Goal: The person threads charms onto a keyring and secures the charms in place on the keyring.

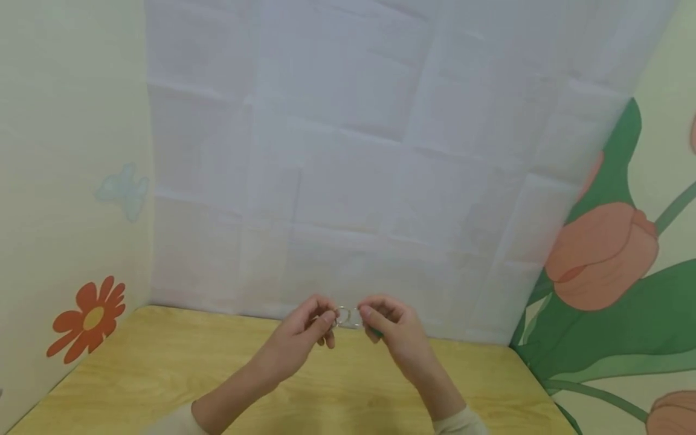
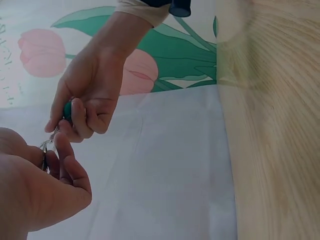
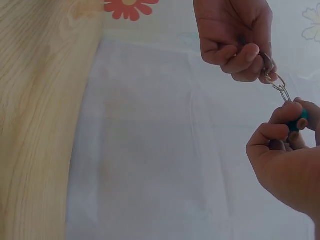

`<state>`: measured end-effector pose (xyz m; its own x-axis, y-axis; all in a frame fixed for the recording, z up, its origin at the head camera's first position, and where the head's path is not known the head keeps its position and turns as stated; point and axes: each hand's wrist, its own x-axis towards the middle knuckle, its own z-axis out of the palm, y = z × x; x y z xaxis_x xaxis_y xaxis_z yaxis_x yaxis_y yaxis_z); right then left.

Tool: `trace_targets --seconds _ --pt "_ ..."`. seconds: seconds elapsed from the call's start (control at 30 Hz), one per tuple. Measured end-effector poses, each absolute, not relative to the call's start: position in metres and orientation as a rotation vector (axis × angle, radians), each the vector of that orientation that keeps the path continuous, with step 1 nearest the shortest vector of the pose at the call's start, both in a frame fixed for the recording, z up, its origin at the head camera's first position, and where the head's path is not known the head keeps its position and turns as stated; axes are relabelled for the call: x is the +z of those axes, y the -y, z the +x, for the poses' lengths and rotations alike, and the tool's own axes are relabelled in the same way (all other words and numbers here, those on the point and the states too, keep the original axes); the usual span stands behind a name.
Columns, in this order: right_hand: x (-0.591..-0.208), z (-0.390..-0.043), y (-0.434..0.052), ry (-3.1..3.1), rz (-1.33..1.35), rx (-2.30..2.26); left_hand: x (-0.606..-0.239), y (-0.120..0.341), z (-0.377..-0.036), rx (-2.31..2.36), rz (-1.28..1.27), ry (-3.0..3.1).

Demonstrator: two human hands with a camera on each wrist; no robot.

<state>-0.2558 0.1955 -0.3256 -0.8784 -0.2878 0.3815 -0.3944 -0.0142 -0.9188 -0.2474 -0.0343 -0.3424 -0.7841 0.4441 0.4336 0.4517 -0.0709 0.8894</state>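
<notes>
- The left hand [image 1: 301, 335] is raised above the far part of the table, fingers curled, thumb and forefinger pinching a small metal ring [image 1: 344, 316].
- The right hand [image 1: 393, 329] faces it at 3 o'clock, fingers curled round a small green piece [image 2: 67, 111], with its fingertips pinching the other end of the linked metal loops.
- The ring [image 3: 275, 80] and the thin wire links hang in the short gap between the two hands, in the air, touching neither the table nor the cloth.
- In the right wrist view the links run on a slant from the left hand [image 3: 235, 37] down to the green piece [image 3: 299, 120] in the right hand [image 3: 282, 160].
- The wooden table [image 1: 163, 374] lies below the hands; bare wood shows at 6, 8 and 4 o'clock of them, with room on both sides of the forearms.
- The table's far edge meets a creased white cloth [image 1: 348, 151] just behind the hands, at 12 o'clock; little room shows between knuckles and cloth.
- At 9 o'clock, well apart from the hands, the table's left edge meets a pale wall with an orange flower [image 1: 89, 317].
- At 3 o'clock, well apart, the table's right edge meets a wall painted with a pink tulip [image 1: 600, 254] and green leaves.
- Cream sleeves [image 1: 462, 423] show at the bottom edge of the head view.
</notes>
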Motion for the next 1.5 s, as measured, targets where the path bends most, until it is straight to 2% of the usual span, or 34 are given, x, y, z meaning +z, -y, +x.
trace_targets --seconds 0.37,0.6,0.83,1.1,1.5 --pt "-0.350 -0.285 -0.212 2.389 0.716 1.750 -0.364 0.041 -0.275 -1.779 -0.811 2.268" --pt "-0.378 -0.298 -0.216 2.672 0.771 1.356 -0.386 0.049 -0.289 -1.580 -0.836 2.422" --pt "-0.391 -0.301 -0.213 2.873 0.863 1.076 -0.402 0.057 -0.296 -1.434 -0.849 2.601" --pt "-0.401 -0.296 -0.207 3.002 0.938 0.931 -0.412 0.062 -0.289 -1.279 -0.822 2.705" --pt "-0.412 -0.283 -0.205 3.131 0.914 0.725 -0.425 0.063 -0.292 -1.049 -0.871 2.810"
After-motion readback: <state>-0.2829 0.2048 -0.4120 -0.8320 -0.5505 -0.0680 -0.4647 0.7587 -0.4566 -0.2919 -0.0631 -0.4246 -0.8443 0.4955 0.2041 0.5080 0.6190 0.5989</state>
